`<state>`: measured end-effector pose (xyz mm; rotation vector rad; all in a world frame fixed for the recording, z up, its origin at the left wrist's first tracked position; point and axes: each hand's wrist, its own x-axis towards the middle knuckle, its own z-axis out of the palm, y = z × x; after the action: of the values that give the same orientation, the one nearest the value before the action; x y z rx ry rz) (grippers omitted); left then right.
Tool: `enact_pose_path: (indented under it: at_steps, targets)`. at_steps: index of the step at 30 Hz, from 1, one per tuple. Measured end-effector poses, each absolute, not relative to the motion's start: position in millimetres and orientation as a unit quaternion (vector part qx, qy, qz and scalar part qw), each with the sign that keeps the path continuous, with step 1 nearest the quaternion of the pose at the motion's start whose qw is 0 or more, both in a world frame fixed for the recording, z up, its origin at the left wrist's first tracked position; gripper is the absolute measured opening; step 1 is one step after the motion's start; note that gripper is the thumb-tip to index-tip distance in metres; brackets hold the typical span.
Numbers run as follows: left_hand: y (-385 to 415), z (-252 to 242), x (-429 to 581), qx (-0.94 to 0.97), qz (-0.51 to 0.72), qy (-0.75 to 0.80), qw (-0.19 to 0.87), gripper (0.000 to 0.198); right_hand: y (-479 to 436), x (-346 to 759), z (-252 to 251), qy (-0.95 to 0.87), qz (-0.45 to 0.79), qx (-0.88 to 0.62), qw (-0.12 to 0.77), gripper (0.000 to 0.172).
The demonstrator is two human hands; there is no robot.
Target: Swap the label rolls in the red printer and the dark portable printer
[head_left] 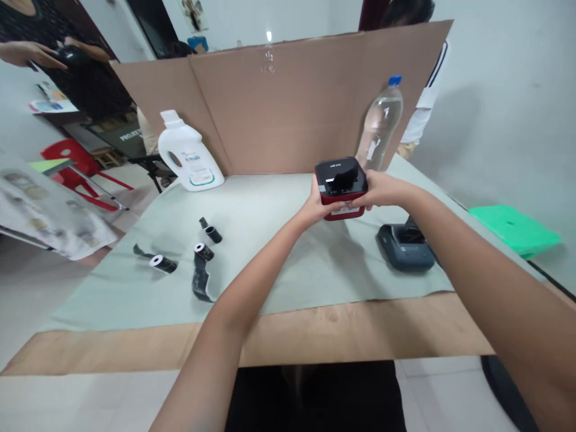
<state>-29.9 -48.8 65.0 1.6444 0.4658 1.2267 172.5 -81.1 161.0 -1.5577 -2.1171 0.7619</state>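
A red and black box-shaped device (341, 179) is held between both hands over the far right part of the table. My left hand (318, 205) grips its left side and front, and my right hand (380, 189) grips its right side. To the right, below my right forearm, sits a dark grey device (405, 249). On the left part of the cloth lie small dark rolls: one with a loose strip (164, 264), another with a long curled strip (204, 252), and a third (213, 234) farther back.
A cardboard screen (279, 108) stands along the back edge. Before it are a white jug (191, 156) at left and a clear bottle with a blue cap (381, 123) at right. A green stool (515, 230) is right of the table. People stand beyond.
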Motion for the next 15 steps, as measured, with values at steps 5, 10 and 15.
enact_pose_path:
  at_steps: [5,10,15]
  targets:
    - [-15,48,12,0.652,0.482,0.215,0.544,0.134,-44,204,153,-0.676,0.281,-0.671,0.114,0.045]
    - [1,36,24,0.648,0.46,0.23,0.563,0.13,-24,219,128,-0.616,0.351,-0.696,0.117,0.052]
    - [5,22,28,0.657,0.462,0.231,0.549,0.122,-13,227,106,-0.638,0.357,-0.675,0.1,0.054]
